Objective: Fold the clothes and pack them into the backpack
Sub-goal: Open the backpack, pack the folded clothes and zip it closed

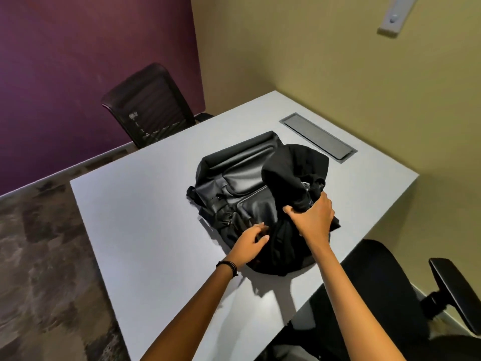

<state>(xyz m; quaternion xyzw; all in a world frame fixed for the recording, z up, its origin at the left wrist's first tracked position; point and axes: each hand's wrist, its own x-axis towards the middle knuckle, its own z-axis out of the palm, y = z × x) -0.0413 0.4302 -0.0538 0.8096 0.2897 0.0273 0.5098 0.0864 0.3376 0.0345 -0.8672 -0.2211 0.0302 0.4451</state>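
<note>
grey table (145,220) in a small office nook, and we're into the packing. left hand (250,241) sits at seven o'clock of the backpack (242,178), fingers curled, seemingly pinching its mouth open. right hand (312,220), just beyond at five o'clock, is clamped on the bunched black garment (291,168), which drapes over the backpack's right side. best play: hold that mouth wide and feed the cloth in flat, not wadded.

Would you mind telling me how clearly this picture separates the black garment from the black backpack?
Head view: soft throughout, with wide-angle stretch toward the corners; the garment gripped by the right hand merges with the backpack, only its glossy panel catching a sheen; the fingers of the left hand are blurred; arm shadows fall on the table.
</note>
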